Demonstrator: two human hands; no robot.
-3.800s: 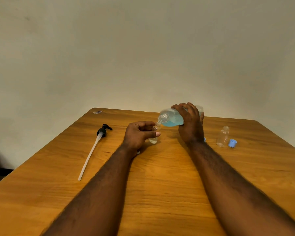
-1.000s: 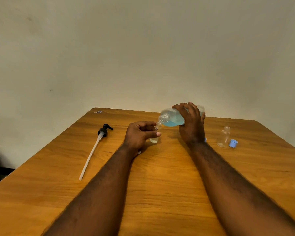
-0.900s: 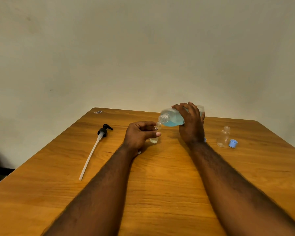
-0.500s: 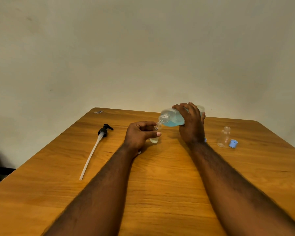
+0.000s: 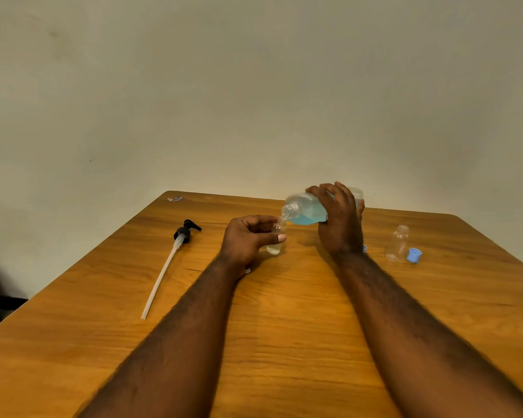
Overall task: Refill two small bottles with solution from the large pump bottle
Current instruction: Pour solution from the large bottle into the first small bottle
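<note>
Head view: right grip (image 5: 340, 224) wraps the big bottle (image 5: 305, 211), tipped sideways, mouth pointing left over the small bottle (image 5: 274, 248) pinched upright in the left grip (image 5: 246, 241).

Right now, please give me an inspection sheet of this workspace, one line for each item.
Surface: wooden table, no spill seen.
Job's things: large bottle tilted, blue solution inside, mouth over the held small bottle; second small bottle upright, uncapped, looks empty; pump head with tube lying flat, left.
Clutter: blue cap beside the second small bottle; second blue cap half hidden behind the right wrist; small scrap at the far corner.
Grippers: left hand pinches the held small bottle; right hand grips the large bottle.
Cables: nothing seen.
Surroundings: plain wall.
</note>
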